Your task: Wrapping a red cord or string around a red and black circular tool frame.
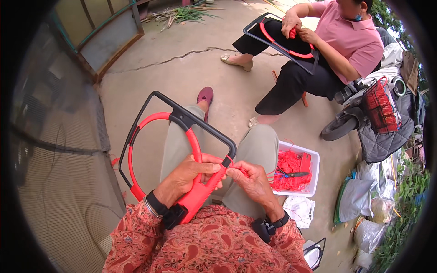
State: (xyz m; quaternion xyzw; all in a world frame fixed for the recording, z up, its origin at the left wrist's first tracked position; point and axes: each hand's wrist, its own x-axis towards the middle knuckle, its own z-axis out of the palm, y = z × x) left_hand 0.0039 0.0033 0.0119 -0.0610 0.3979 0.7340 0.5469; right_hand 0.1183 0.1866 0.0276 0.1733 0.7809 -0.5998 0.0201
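Observation:
A black frame with rounded corners [207, 125] and a ring inside it leans across my lap. Red cord wrapping [199, 196] covers its near bar closely and much of the ring [154, 117]. My left hand [191, 175] is closed around the wrapped part near the frame's right corner. Beside that corner, my right hand [251, 183] pinches a small bundle of red cord [241, 171]. A strand of cord runs from the bar towards my right fingers. The palm side of both hands is hidden.
A white bin [314, 182] by my right knee holds tangled red cord and dark-handled scissors [293, 174]. Opposite sits a person in a pink shirt [350, 41], working on a similar frame [291, 50]. Bags [357, 198] and a wheel [341, 126] stand at the right; mesh [59, 159] lines the left.

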